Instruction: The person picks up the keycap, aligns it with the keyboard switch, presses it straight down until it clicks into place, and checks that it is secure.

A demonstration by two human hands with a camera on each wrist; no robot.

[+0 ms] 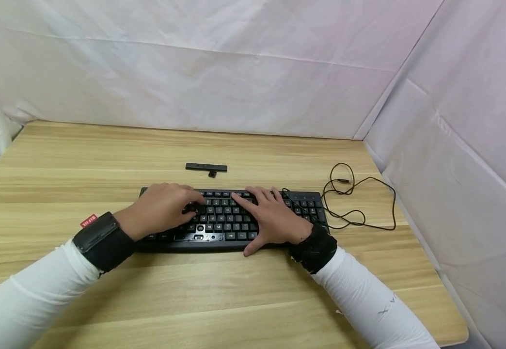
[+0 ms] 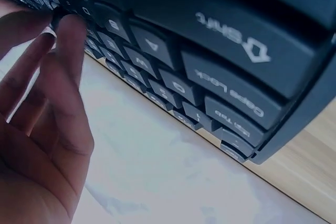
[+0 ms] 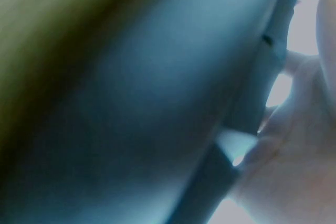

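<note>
A black keyboard (image 1: 218,247) lies flat on the wooden table, under both hands. My left hand (image 1: 159,208) reaches over its left half, thumb and index finger pinching a key cap (image 2: 55,18) among the letter keys. That key is mostly hidden by the fingertips. My right hand (image 1: 275,218) rests spread on the keyboard's right side, thumb along the front edge and fingers over the keys. A bare switch spot shows in the bottom letter row, and the space bar's slot (image 1: 213,237) is exposed. Behind the keyboard lie a loose space bar (image 1: 206,167) and a small key cap (image 1: 212,174).
A thin black cable (image 1: 394,208) runs in loops on the table to the right of the keyboard, its plug (image 1: 343,181) inside one loop. White cloth (image 1: 192,72) hangs behind the table (image 1: 170,300) and along its right side.
</note>
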